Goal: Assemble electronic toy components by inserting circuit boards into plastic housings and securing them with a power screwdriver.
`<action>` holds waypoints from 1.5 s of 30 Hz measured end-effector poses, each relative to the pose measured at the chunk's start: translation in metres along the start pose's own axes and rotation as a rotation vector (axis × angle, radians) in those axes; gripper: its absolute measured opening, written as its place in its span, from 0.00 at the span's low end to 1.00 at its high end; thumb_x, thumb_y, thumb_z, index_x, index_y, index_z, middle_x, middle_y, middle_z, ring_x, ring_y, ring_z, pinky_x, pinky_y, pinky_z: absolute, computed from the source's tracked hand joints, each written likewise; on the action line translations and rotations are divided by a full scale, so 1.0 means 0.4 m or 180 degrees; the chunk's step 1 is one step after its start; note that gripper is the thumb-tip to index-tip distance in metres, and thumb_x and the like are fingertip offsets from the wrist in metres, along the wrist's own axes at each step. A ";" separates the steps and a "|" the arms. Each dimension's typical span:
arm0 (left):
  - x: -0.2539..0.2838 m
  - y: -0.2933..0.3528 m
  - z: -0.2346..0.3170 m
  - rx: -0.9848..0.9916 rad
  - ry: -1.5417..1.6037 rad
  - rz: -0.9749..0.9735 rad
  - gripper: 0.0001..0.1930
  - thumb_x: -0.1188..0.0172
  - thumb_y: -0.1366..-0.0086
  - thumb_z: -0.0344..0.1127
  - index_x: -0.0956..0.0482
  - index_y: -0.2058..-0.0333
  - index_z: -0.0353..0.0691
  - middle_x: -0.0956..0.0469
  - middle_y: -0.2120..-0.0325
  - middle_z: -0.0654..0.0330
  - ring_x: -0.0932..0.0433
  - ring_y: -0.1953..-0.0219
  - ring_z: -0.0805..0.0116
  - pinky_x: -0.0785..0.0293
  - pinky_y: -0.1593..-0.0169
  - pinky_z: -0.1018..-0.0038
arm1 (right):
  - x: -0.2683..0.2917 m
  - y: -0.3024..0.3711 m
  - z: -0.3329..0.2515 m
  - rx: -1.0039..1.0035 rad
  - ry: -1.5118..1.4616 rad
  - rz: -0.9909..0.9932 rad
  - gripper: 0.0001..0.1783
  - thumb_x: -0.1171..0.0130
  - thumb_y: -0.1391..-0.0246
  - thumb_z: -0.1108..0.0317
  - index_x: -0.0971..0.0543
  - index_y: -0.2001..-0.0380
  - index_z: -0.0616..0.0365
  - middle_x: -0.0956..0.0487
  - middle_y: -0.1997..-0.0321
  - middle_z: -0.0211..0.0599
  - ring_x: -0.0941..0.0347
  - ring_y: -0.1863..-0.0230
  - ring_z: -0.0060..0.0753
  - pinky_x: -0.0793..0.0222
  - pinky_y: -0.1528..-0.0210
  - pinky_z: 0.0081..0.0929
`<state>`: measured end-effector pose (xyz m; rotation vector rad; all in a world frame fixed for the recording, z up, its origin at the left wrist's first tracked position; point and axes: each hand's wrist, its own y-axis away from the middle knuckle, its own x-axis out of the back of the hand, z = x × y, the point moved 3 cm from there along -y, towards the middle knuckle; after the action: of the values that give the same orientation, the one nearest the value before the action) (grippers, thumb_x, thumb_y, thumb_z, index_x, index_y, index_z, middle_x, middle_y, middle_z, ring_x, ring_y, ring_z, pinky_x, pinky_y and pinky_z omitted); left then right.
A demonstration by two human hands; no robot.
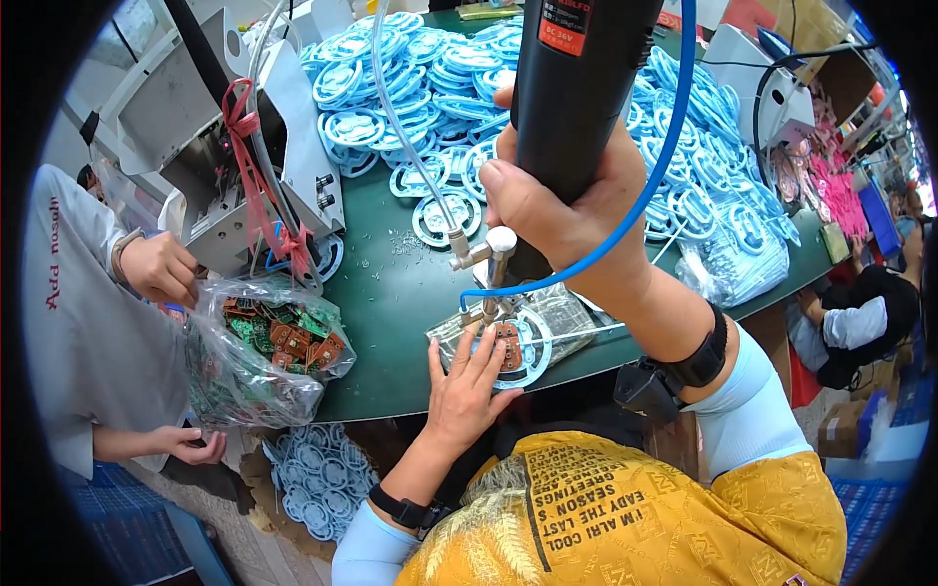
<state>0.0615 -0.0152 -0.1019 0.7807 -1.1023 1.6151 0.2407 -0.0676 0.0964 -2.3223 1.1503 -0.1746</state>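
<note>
My right hand (pixel 586 210) is wrapped around the thick black body of an electric screwdriver (pixel 572 107). The driver stands nearly upright, with a silver metal head (pixel 501 239) and a thin blue air hose (pixel 625 225) at its lower end. Below it, a light-blue round plastic part (pixel 540 344) lies near the table edge, and a small brown circuit board (pixel 509 350) sits in its middle. With fingers stretched out, my left hand (pixel 461 396) rests on the left side of this part. The fingertips reach close to the driver's tip, which I cannot see clearly.
A big heap of light-blue plastic parts (pixel 430 83) covers the back of the green table (pixel 376 322). A co-worker's hand (pixel 161 269) is at a clear bag of circuit boards (pixel 283 337) on the left. Beside it stands a white machine (pixel 220 186). More blue parts (pixel 318 483) lie below the table.
</note>
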 end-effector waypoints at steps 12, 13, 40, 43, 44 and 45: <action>-0.006 -0.003 0.002 -0.0085 -0.0138 0.0121 0.39 0.26 0.52 0.47 0.28 0.42 0.38 0.32 0.37 0.56 0.34 0.36 0.52 0.53 0.34 0.36 | -0.015 0.037 0.024 0.0070 0.0016 -0.0029 0.25 0.33 0.58 0.71 0.29 0.55 0.61 0.29 0.76 0.27 0.36 0.77 0.18 0.35 0.74 0.22; -0.006 -0.004 0.002 -0.0058 -0.0186 0.0128 0.39 0.26 0.52 0.47 0.27 0.42 0.39 0.32 0.37 0.56 0.34 0.36 0.52 0.53 0.35 0.36 | -0.023 0.037 0.019 0.0034 0.0065 -0.0111 0.24 0.33 0.58 0.71 0.29 0.55 0.61 0.29 0.76 0.27 0.36 0.77 0.18 0.36 0.74 0.22; -0.030 -0.003 -0.014 0.0042 0.0024 0.0110 0.24 0.29 0.46 0.45 0.20 0.50 0.48 0.30 0.40 0.55 0.42 0.31 0.55 0.51 0.38 0.30 | 0.022 0.082 -0.031 0.0155 0.0136 -0.0389 0.26 0.43 0.48 0.81 0.34 0.44 0.69 0.25 0.73 0.36 0.25 0.76 0.26 0.27 0.71 0.24; -0.035 0.000 -0.017 0.0055 0.0020 0.0124 0.25 0.29 0.46 0.44 0.20 0.49 0.48 0.30 0.41 0.55 0.41 0.31 0.55 0.51 0.38 0.30 | 0.022 0.093 -0.024 0.0130 0.0008 -0.0386 0.26 0.43 0.48 0.81 0.34 0.45 0.68 0.26 0.73 0.37 0.25 0.76 0.25 0.27 0.71 0.24; -0.037 0.002 -0.017 0.0032 -0.0030 0.0142 0.25 0.29 0.46 0.44 0.21 0.49 0.48 0.29 0.41 0.56 0.41 0.31 0.55 0.51 0.38 0.30 | 0.021 0.099 -0.023 0.0176 -0.0029 -0.0404 0.25 0.43 0.49 0.81 0.34 0.45 0.67 0.26 0.72 0.37 0.25 0.76 0.25 0.27 0.71 0.24; -0.036 0.000 -0.016 -0.0004 -0.0078 0.0163 0.25 0.29 0.46 0.44 0.21 0.49 0.48 0.29 0.41 0.56 0.40 0.31 0.55 0.51 0.39 0.30 | 0.021 0.104 -0.025 0.0231 -0.0059 -0.0416 0.25 0.43 0.49 0.81 0.34 0.46 0.67 0.26 0.72 0.38 0.25 0.76 0.25 0.27 0.71 0.24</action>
<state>0.0660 -0.0144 -0.1171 0.7788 -1.1490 1.6511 0.2135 -0.0988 0.0823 -2.3304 0.9675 -0.2381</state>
